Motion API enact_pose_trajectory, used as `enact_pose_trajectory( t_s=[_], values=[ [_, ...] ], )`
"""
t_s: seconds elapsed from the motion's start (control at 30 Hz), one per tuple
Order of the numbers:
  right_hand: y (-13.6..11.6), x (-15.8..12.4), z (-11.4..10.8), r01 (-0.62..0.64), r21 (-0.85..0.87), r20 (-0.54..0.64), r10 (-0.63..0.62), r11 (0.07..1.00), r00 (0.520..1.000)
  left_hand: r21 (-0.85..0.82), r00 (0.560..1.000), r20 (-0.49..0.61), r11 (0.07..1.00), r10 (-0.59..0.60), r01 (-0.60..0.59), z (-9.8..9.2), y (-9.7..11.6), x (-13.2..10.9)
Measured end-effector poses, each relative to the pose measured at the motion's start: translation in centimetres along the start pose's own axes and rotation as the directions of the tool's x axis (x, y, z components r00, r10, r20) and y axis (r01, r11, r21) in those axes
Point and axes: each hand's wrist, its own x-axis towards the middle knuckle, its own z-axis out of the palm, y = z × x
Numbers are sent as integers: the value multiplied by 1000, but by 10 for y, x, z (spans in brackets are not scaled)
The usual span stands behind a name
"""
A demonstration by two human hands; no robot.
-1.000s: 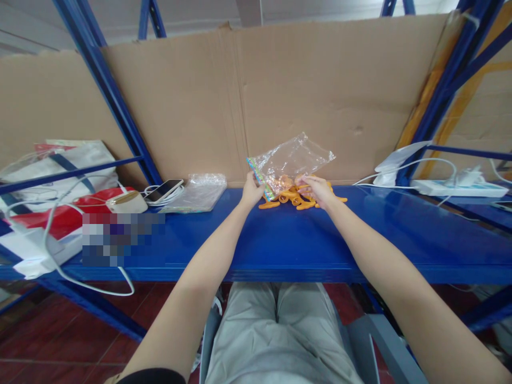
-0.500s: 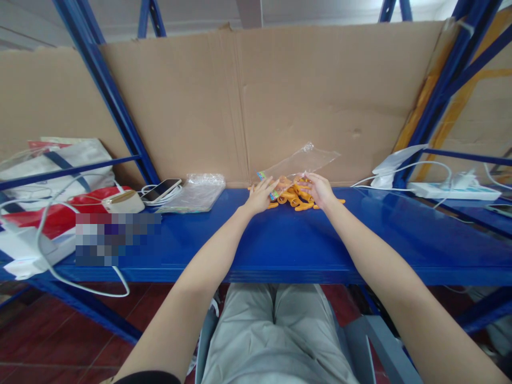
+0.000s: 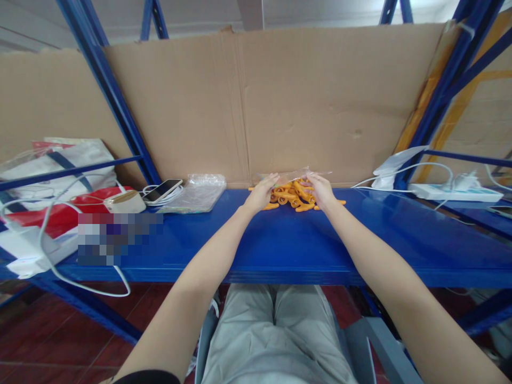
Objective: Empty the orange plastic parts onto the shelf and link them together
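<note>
flanking the grey-clad lap (image 3: 276, 330), nearer than the orange pile, the left forearm (image 3: 196, 282) and the right forearm (image 3: 380, 272) slant inward over the blue shelf (image 3: 292, 248) — wrists just short of the pile, one toward either end. the left hand (image 3: 261, 193) lies across the left end of the orange pile (image 3: 295, 193), its back up, fingers long and close together, pointing away and a little to the right. the right hand (image 3: 320, 191) is at the right end, fingers leaning back toward the left, over the pile's far side. whether either set of fingers is pinching the plastic or just resting against it, i cannot tell.

the pile itself sits on the shelf between the two hands, a jumble of hollow-ended, handled pieces, a few poking out past the hands and toward the near side. a clear bag (image 3: 294, 174) lies low along the pile's far edge, reaching from hand to hand — whether any pieces are inside it, i cannot make out. well left of the pile lies a flat stack of clear packets (image 3: 200, 193), contents unclear; farther left is a white tote bag (image 3: 72, 162). beyond the pile stands the cardboard (image 3: 320, 96).
</note>
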Motion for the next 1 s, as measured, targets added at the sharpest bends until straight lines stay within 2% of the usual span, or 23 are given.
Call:
enact_pose_trajectory(
  t_s=[0.2,0.33,0.43,0.5,0.57,0.63,0.7,0.77,0.83,0.93,1.0],
  values=[
    [2,-1,1,37,-37,-34,-38,999,999,101,988,-50,985,145,-139,-13,2,3],
    [5,-1,-1,71,-122,-10,-73,990,997,192,984,-77,971,163,-146,-25,3,8],
    [12,4,-3,124,-230,54,-115,965,992,281,988,-116,957,105,-69,-37,2,8],
    [20,10,-5,217,-336,117,-188,917,975,356,991,-133,934,22,27,-48,0,4],
    [28,14,-8,355,-466,215,-286,811,934,436,986,-140,888,-89,143,-61,-2,-3],
    [35,16,-10,473,-587,354,-317,657,880,512,961,-159,813,-228,278,-76,-4,-14],
    [40,13,-12,540,-669,480,-258,510,838,571,907,-184,709,-380,413,-91,-7,-27],
    [41,7,-12,560,-721,544,-166,409,822,617,829,-204,589,-521,521,-103,-11,-42],
    [39,1,-10,544,-761,552,-88,352,829,663,742,-212,464,-636,588,-112,-17,-56],
    [34,-6,-7,520,-797,542,-16,309,840,716,578,-241,259,-780,648,-122,-28,-75],
    [32,-8,-6,516,-806,542,9,291,841,713,479,-229,189,-847,675,-126,-37,-84]
  ],
)
